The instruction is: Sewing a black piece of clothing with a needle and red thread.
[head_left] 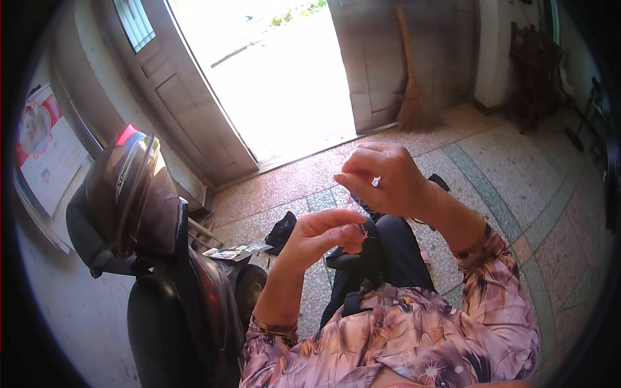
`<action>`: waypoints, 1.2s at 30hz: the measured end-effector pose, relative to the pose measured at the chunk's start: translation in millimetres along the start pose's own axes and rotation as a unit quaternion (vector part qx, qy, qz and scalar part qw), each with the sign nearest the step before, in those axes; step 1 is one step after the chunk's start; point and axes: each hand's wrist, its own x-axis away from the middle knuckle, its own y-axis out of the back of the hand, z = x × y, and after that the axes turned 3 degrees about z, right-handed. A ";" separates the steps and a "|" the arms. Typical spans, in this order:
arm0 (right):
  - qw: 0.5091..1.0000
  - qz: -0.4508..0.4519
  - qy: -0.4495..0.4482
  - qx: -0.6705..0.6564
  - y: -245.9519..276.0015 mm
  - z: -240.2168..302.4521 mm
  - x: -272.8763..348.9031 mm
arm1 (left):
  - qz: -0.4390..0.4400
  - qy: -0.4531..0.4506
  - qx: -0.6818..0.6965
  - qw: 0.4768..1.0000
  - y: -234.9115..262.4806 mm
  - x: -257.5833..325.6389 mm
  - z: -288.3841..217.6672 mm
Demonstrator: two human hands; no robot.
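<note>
My left hand point(323, 238) is held over my lap, its thumb and fingers pinched together. At its fingertips is a small pinkish piece point(365, 234), too small to name. Higher and further right, my right hand point(383, 176) is closed, with thumb and forefinger pressed together and the other fingers curled. A thin, faint strand point(359, 202) seems to run between the two hands; its ends are hidden by the fingers. Below the hands are my dark-trousered legs point(401, 249), with a dark bag-like thing point(352, 258) on them.
On the left a scooter's black seat point(155, 323) stands close by, with a dark helmet point(139, 194) on it. Ahead, a doorway between brown wooden doors point(181, 103) lets in bright light. A straw broom point(411, 97) leans at the right door; dark wooden furniture point(535, 71) stands beyond.
</note>
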 end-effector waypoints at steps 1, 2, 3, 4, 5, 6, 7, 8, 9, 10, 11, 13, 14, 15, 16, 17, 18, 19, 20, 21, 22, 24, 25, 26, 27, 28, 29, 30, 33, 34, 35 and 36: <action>1.000 0.011 -0.014 -0.011 0.3 -1.5 0.9 | -0.037 -0.038 0.012 0.999 -1.4 1.2 1.2; 1.000 0.010 -0.015 -0.012 1.3 -1.0 1.5 | -0.036 -0.037 0.012 0.999 -1.5 2.0 -1.7; 0.999 0.032 -0.009 -0.007 3.5 -0.2 1.7 | -0.044 -0.013 0.037 0.998 -1.7 2.4 -7.0; 0.999 0.054 -0.003 -0.003 4.7 0.3 2.0 | -0.053 0.011 0.063 0.997 -1.9 2.3 -9.9; 0.999 0.054 -0.003 -0.003 3.8 1.0 2.9 | -0.053 0.011 0.063 0.997 -1.8 1.6 -9.6; 0.998 0.047 -0.029 -0.014 1.9 2.7 3.8 | -0.053 0.016 0.064 0.996 -1.7 1.2 -9.6; 0.997 0.040 -0.054 -0.026 0.2 4.0 4.9 | -0.053 0.021 0.064 0.996 -1.6 1.1 -9.1; 0.997 0.040 -0.054 -0.027 -1.1 4.1 6.1 | -0.054 0.020 0.064 0.996 -1.7 1.4 -6.8; 0.999 0.029 -0.023 -0.009 -3.4 3.5 6.5 | -0.110 0.009 0.049 0.993 -1.7 2.5 -3.5; 1.000 0.017 0.008 0.008 -5.6 3.6 7.0 | -0.167 -0.003 0.034 0.985 -1.8 3.3 -1.3; 1.000 0.020 0.009 0.006 -6.7 5.4 8.8 | -0.170 -0.004 0.035 0.985 -2.2 3.6 -1.3; 0.998 0.010 0.048 0.042 -7.7 10.5 15.9 | -0.198 -0.003 0.069 0.978 -2.8 2.8 -1.3; 0.998 -0.008 0.054 0.039 -12.3 11.8 20.1 | -0.201 -0.005 0.072 0.977 -0.9 2.8 -0.6; 0.998 -0.004 0.056 0.036 -14.3 12.1 24.2 | -0.200 -0.005 0.125 0.972 0.7 3.2 0.3; 0.995 0.007 0.076 0.064 -14.8 11.5 28.7 | -0.198 -0.005 0.177 0.964 1.9 4.1 1.8; 0.991 0.017 0.096 0.091 -15.9 11.1 32.6 | -0.202 -0.008 0.180 0.963 2.7 5.4 4.3; 0.990 0.014 0.103 0.099 -19.0 11.0 35.3 | -0.188 -0.013 0.210 0.959 3.9 6.3 6.6; 0.990 0.017 0.105 0.096 -21.4 10.6 37.2 | -0.173 -0.019 0.240 0.955 4.5 7.2 8.4; 0.990 0.020 0.103 0.100 -23.5 10.1 38.7 | -0.176 -0.020 0.242 0.954 4.4 7.7 9.0; 0.989 0.023 0.101 0.104 -24.6 9.8 39.6 | -0.179 -0.021 0.237 0.955 3.9 7.6 8.9; 0.989 0.026 0.102 0.102 -24.7 9.2 40.3 | -0.181 -0.021 0.232 0.956 3.0 7.6 9.0; 0.990 0.042 0.098 0.096 -24.9 8.3 41.1 | -0.192 -0.019 0.232 0.953 -0.1 7.2 9.7; 0.990 0.044 0.099 0.095 -26.2 8.9 41.2 | -0.200 -0.014 0.231 0.952 -0.7 7.3 9.9; 0.992 0.039 0.090 0.077 -27.5 9.8 41.4 | -0.201 -0.015 0.231 0.952 0.1 7.6 10.9; 0.994 0.034 0.081 0.058 -28.9 10.5 41.3 | -0.193 -0.029 0.238 0.952 1.7 8.5 12.8; 0.994 0.035 0.082 0.056 -27.9 11.8 40.6 | -0.184 -0.042 0.244 0.951 2.6 9.5 13.7; 0.995 0.062 0.073 0.037 -25.1 13.9 39.9 | -0.186 -0.043 0.244 0.951 2.3 10.7 13.3; 0.994 0.089 0.064 0.018 -23.1 14.7 39.7 | -0.191 -0.040 0.230 0.954 1.6 11.7 12.2; 0.993 0.072 -0.059 -0.074 -19.8 12.8 43.4 | -0.214 -0.018 0.163 0.963 -5.7 12.3 6.5; 0.993 0.073 -0.059 -0.075 -19.7 12.8 42.0 | -0.231 0.002 0.111 0.967 -8.0 11.9 5.4; 0.994 0.048 -0.059 -0.076 -19.3 12.7 39.4 | -0.232 0.002 0.112 0.966 -8.4 11.9 5.8; 0.995 0.023 -0.059 -0.077 -18.5 12.7 37.9 | -0.223 -0.002 0.098 0.970 -9.6 11.9 6.3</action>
